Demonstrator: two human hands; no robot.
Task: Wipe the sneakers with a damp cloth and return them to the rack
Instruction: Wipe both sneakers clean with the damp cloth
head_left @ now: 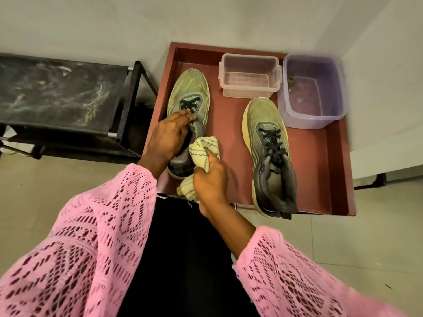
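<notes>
Two olive-green sneakers with black laces lie toes-away in a dark red tray (231,115). My left hand (167,136) grips the left sneaker (190,90) at its tongue and collar. My right hand (209,181) is shut on a bunched yellow cloth with green stripes (202,149), pressed against that sneaker's heel. The right sneaker (267,145) lies untouched, its heel overhanging the tray's near edge. The black shoe rack (61,92) stands to the left of the tray.
A clear plastic box (249,76) sits at the back of the tray. A purple tub (311,90) holding water sits at the tray's back right corner. White walls close in behind and on the right. Pale floor tiles surround the tray.
</notes>
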